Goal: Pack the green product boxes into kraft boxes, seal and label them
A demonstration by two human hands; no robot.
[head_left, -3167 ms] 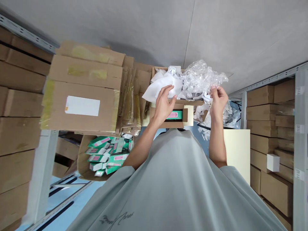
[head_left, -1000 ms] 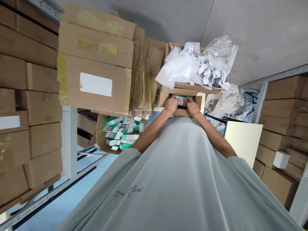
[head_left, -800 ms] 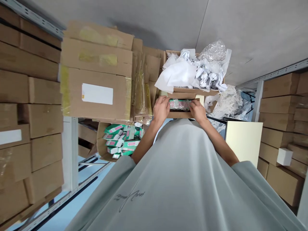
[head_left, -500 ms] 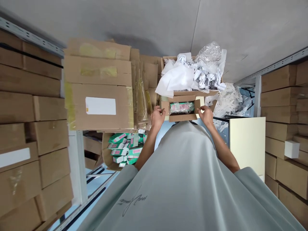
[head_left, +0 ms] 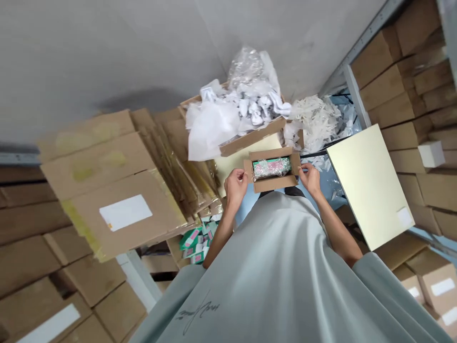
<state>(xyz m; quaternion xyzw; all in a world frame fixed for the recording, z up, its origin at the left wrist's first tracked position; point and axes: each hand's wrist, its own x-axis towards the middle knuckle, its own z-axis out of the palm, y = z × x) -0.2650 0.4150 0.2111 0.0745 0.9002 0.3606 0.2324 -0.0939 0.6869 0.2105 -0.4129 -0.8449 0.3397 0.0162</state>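
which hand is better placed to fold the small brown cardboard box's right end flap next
Probably the right hand: it's at that flap, while the left hand is at the opposite flap.

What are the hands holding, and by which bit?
A small open brown cardboard box, by its end flaps: left hand on one, right hand on the other.

Brown cartons [head_left: 94,278] stand stacked — some white-labelled.

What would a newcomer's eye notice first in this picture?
Probably the small open carton near the centre, holding a green-pink packet under clear plastic, with left hand and right hand at its ends. Beyond it, a larger box overflows with white paper. On the left, a white label stands out on flattened cartons.
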